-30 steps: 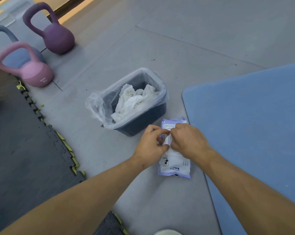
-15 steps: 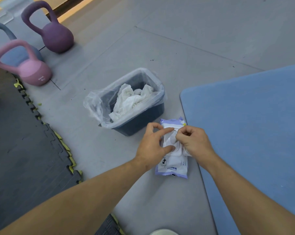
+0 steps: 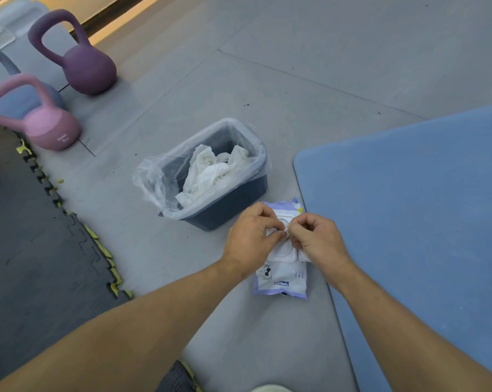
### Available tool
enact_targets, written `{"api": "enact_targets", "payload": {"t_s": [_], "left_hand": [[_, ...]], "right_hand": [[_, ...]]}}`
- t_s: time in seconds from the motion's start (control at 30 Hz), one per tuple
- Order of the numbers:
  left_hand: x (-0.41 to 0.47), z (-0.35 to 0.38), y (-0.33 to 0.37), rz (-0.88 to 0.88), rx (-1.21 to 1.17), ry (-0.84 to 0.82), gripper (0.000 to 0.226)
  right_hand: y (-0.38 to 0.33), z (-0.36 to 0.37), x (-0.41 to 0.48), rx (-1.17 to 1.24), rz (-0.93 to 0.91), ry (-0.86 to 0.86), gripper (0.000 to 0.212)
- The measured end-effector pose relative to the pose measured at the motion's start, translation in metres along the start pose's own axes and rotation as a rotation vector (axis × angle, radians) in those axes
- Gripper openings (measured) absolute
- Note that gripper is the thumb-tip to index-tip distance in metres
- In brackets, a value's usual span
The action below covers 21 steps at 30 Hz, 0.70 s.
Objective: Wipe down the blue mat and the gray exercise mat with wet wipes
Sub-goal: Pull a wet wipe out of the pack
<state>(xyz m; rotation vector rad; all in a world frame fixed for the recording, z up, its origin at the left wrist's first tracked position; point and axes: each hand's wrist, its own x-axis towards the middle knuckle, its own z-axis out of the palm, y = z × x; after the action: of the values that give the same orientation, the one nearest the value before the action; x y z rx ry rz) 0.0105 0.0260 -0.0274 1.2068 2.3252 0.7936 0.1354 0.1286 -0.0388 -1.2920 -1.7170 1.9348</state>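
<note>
Pinching the wipes pack (image 3: 281, 278) (near bin (image 3: 239, 205)), left hand (image 3: 250, 236) meets right hand (image 3: 315, 239).

The gray floor (image 3: 295, 80) carries a dark bin (image 3: 233, 199) lined with clear plastic. Just near-right of the bin lies a wipes pack (image 3: 281, 278), and farther right the blue mat (image 3: 408, 207). Far left of the bin stand a purple kettlebell (image 3: 89, 69), a pink kettlebell (image 3: 52, 128) and a gray-blue kettlebell (image 3: 13, 101). Dark interlocking foam tiles (image 3: 27, 236) lie to the bin's near left.

glossy plastic wipes pack (image 3: 281, 275), matt blue mat (image 3: 408, 207), crinkled clear bin liner (image 3: 154, 176)
</note>
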Motion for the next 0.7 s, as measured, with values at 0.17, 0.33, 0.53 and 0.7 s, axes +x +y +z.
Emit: {"api": "enact_targets", "payload": {"t_s": [0.17, 0.33, 0.53, 0.7], "left_hand": [[0.003, -0.007, 0.005, -0.126, -0.339, 0.006, 0.008], [0.009, -0.013, 0.010, -0.167, -0.451, -0.057, 0.009], [0.002, -0.007, 0.012, -0.177, -0.419, -0.047, 0.036], [-0.001, -0.001, 0.012, -0.139, -0.329, -0.037, 0.038]], "right_hand": [[0.000, -0.002, -0.004, -0.039, -0.046, -0.061, 0.016], [0.008, 0.000, -0.008, 0.010, -0.108, 0.017, 0.007], [0.009, 0.005, -0.010, -0.030, -0.067, 0.196, 0.022], [0.010, 0.003, -0.015, -0.014, -0.121, 0.196, 0.015]]}}
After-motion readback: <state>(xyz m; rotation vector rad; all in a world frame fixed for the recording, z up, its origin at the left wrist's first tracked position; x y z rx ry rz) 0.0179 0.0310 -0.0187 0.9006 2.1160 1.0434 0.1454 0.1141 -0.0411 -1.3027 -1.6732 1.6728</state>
